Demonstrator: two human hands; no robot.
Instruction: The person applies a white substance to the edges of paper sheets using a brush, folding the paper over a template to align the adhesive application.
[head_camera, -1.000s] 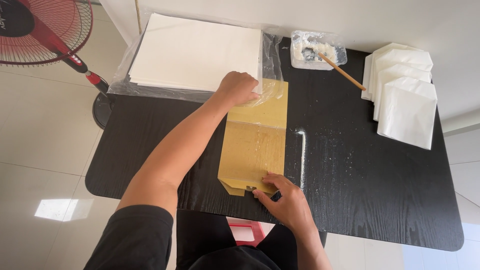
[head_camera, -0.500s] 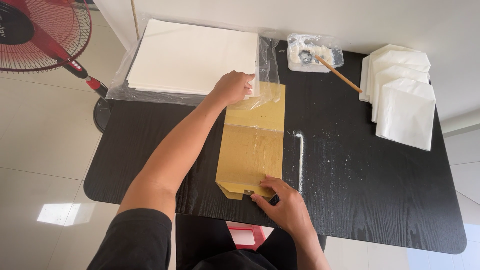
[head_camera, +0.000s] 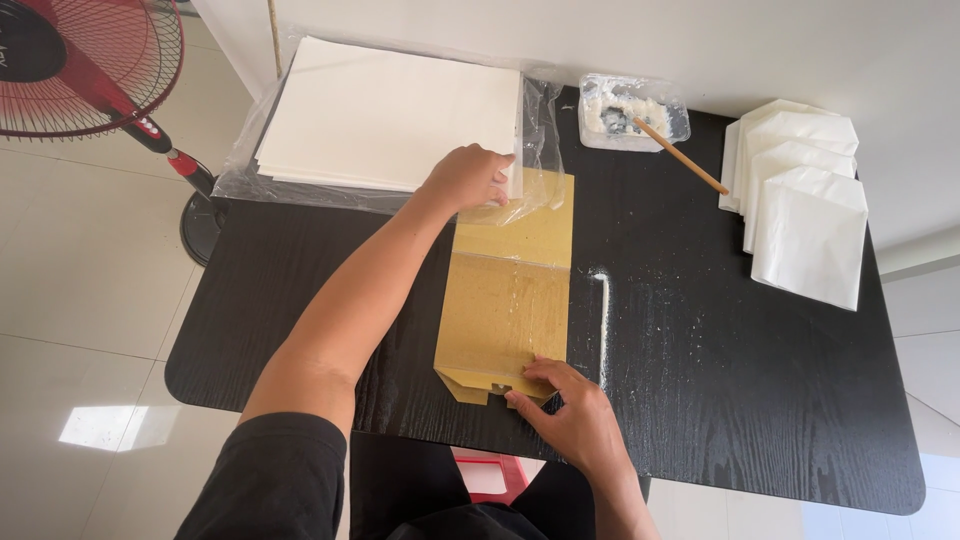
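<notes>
While the black table (head_camera: 760, 400) carries it all, I see the white paper stack (head_camera: 390, 110) just beyond my left hand (head_camera: 468, 178), fingers curled on the yellow template (head_camera: 510, 300); my right hand (head_camera: 570, 415) presses flat, fingers spread, on its near end.

One black table (head_camera: 760, 400) carries everything. On it lies one brown cardboard template (head_camera: 510, 290), with two hands on it: one left hand (head_camera: 468, 178) at its far end, one right hand (head_camera: 572, 420) at its near end. Far left sits one stack of white sheets (head_camera: 390, 115) in one clear plastic wrap (head_camera: 540, 120). Far right lie four folded white paper bags (head_camera: 805, 205), overlapping. One glue tub (head_camera: 630, 110) holds one wooden stick (head_camera: 680, 155). One red fan (head_camera: 90, 65) stands on the floor at left.
</notes>
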